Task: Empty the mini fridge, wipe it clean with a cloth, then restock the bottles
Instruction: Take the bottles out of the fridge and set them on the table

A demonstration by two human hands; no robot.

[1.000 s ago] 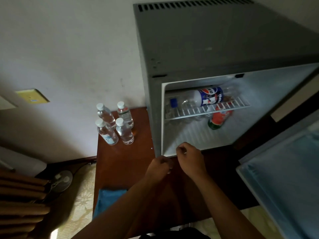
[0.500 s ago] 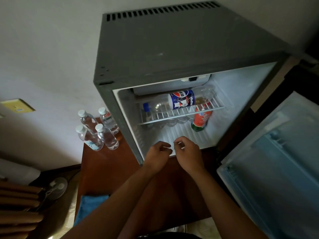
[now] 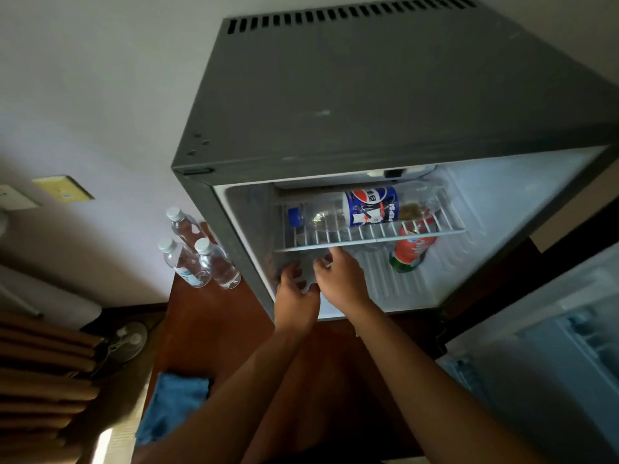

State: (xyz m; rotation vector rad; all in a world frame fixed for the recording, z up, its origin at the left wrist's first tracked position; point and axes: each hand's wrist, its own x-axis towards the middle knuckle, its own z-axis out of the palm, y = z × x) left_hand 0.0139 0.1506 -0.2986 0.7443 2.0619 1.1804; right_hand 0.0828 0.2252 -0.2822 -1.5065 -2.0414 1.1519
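Head | Pepsi bottle [image 3: 355, 209] lies lengthwise on shelf [image 3: 368, 241], cap left | both grips spread, empty: left hand [image 3: 294, 289], right hand [image 3: 341, 279]

I am looking down into what reads as a hotel or guest room rather than a kitchen. A small grey metal mini fridge [image 3: 385, 95] with a vented top is sitting on a low dark reddish-brown wooden cabinet [image 3: 207, 329] against a plain off-white wall [image 3: 100, 78], its door [image 3: 549, 356] hanging open to my right. Three small clear plastic water bottles with white caps [image 3: 201, 256] are standing beside it, the complimentary sort. A yellowish rectangular wall plate [image 3: 63, 189] is showing on the wall, a small round desk fan [image 3: 129, 339] is lying on the patterned floor, and pleated tan curtain folds [image 3: 43, 373] are hanging at the left.
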